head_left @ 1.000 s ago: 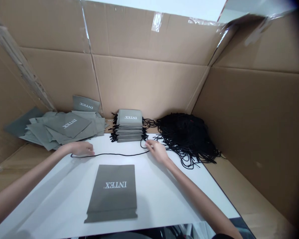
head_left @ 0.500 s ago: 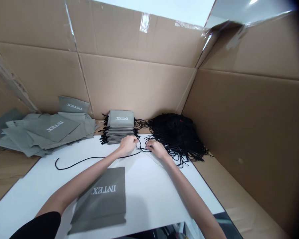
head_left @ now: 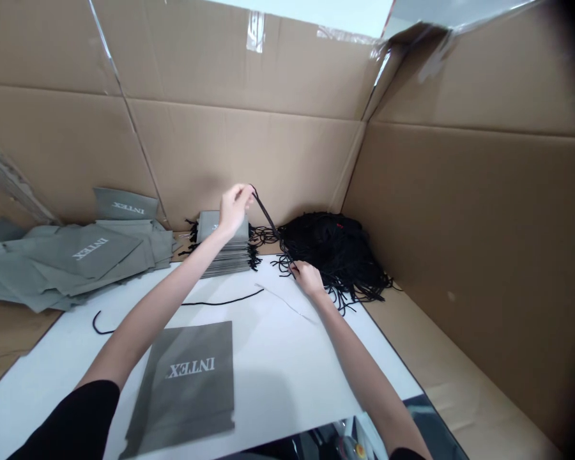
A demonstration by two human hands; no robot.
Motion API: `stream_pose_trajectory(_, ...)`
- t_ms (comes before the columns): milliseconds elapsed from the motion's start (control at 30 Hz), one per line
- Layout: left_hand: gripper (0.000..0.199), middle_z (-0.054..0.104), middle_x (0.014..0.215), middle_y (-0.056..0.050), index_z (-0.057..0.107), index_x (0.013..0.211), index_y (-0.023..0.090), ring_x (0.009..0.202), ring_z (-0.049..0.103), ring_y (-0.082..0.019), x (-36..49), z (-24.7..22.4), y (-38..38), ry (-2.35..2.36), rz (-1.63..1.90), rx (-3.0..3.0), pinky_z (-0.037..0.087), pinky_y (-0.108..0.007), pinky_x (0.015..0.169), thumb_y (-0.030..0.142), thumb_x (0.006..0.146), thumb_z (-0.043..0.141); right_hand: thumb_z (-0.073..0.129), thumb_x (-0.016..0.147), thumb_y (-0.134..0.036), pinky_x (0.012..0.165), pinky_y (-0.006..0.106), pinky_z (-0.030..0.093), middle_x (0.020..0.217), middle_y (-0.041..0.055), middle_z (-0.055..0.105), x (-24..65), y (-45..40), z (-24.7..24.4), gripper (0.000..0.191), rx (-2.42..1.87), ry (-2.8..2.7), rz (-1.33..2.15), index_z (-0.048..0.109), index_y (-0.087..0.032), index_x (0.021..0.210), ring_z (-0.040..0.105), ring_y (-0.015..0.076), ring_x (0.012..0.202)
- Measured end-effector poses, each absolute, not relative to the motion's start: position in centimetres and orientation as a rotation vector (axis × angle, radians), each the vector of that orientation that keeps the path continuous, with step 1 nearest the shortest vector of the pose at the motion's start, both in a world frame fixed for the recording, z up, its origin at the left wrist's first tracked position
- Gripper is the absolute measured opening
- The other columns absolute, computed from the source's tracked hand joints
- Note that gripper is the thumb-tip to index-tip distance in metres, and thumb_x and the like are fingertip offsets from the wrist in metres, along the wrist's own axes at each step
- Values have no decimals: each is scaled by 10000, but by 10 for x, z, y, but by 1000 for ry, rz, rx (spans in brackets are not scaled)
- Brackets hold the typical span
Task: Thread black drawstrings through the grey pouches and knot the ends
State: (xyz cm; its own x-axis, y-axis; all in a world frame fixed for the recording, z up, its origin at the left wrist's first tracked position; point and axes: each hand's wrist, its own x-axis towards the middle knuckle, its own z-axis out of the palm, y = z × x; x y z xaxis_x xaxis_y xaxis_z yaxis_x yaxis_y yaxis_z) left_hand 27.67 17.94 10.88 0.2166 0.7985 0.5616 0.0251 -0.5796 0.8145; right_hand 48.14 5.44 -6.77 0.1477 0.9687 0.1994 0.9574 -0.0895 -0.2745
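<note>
My left hand (head_left: 236, 206) is raised in front of the stack of grey pouches (head_left: 226, 252), fingers pinched on one end of a black cord (head_left: 267, 217). The cord slants down to my right hand (head_left: 307, 278), whose fingers are closed on it beside the heap of black cords (head_left: 333, 255). Another black cord (head_left: 223, 302) lies on the white table (head_left: 268, 358), partly hidden by my left forearm. Nearer to me a flat grey INTEX pouch (head_left: 191, 377) lies on the table. A thin pale strand (head_left: 287, 302) rests below my right hand.
A loose pile of grey pouches (head_left: 86, 255) fills the far left. Cardboard walls (head_left: 249, 147) stand behind and at the right. An open tray (head_left: 364, 434) with small items is at the near edge.
My left hand has risen from the table, drawing the cord up at a slant. My right hand has moved slightly up and stays closed. The camera view has shifted a little.
</note>
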Motion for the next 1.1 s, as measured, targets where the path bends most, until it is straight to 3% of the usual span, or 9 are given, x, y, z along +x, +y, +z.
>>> stream_pose_trajectory(233, 181, 668, 930, -60, 558, 865, 184, 905, 652, -134, 268, 190, 205, 564, 1534, 1554, 504, -231, 797, 331, 961, 514, 568, 976, -314, 869, 402, 544, 1136, 76, 642, 500, 56, -72, 219, -2174, -1780, -80, 627, -158, 1117, 635, 200, 1001)
stream_pose_trajectory(367, 187, 664, 866, -48, 543, 808, 184, 798, 631, -115, 264, 212, 211, 527, 1347, 1462, 496, -238, 781, 272, 971, 513, 570, 975, -316, 864, 401, 547, 1150, 79, 635, 506, 55, -73, 229, -2216, -1765, -125, 621, -160, 1135, 633, 202, 1004)
stream_pose_trajectory(500, 230, 445, 612, 43, 551, 799, 183, 516, 379, -73, 258, 237, 209, 630, 1226, 1575, 401, -213, 592, 251, 998, 460, 581, 969, -309, 869, 407, 549, 1174, 83, 629, 509, 54, -71, 241, -2276, -1739, -166, 616, -161, 1155, 633, 206, 1015)
stream_pose_trajectory(567, 244, 321, 563, 68, 551, 839, 188, 486, 219, -85, 251, 254, 206, 674, 1213, 1670, 325, -222, 541, 272, 1023, 415, 586, 966, -308, 881, 417, 546, 1190, 88, 623, 509, 55, -71, 257, -2316, -1712, -185, 609, -159, 1174, 630, 213, 1029)
stream_pose_trajectory(667, 237, 237, 551, 74, 552, 875, 180, 522, 125, -99, 239, 279, 202, 692, 1223, 1744, 303, -224, 573, 255, 1035, 394, 591, 963, -311, 905, 433, 536, 1223, 99, 610, 509, 59, -70, 285, -2363, -1676, -194, 599, -158, 1203, 620, 225, 1061)
stream_pose_trajectory(767, 178, 234, 567, 65, 583, 887, 138, 556, 168, -83, 229, 297, 196, 722, 1235, 1839, 326, -234, 659, 212, 1004, 472, 590, 963, -313, 921, 440, 528, 1246, 106, 599, 507, 62, -68, 295, -2380, -1643, -166, 595, -159, 1215, 613, 231, 1081)
stream_pose_trajectory(900, 213, 263, 605, 47, 624, 910, 55, 644, 341, -62, 218, 314, 188, 745, 1233, 1980, 327, -280, 768, 165, 999, 465, 593, 961, -314, 914, 438, 531, 1239, 104, 602, 506, 60, -58, 294, -2355, -1603, -63, 597, -157, 1210, 615, 230, 1075)
stream_pose_trajectory(1000, 253, 377, 635, 23, 652, 955, -4, 727, 451, -79, 204, 321, 178, 777, 1085, 2184, 336, -327, 827, 116, 1003, 434, 607, 954, -321, 875, 422, 548, 1187, 92, 623, 503, 54, -41, 288, -2298, -1569, 46, 605, -147, 1184, 635, 217, 1022)
stream_pose_trajectory(1100, 183, 502, 663, -2, 702, 975, 15, 697, 500, -92, 186, 310, 163, 813, 867, 2398, 365, -325, 815, 127, 952, 559, 582, 966, -302, 872, 422, 541, 1132, 106, 650, 490, 48, -12, 256, -2160, -1541, 115, 613, -131, 1154, 649, 223, 1000)
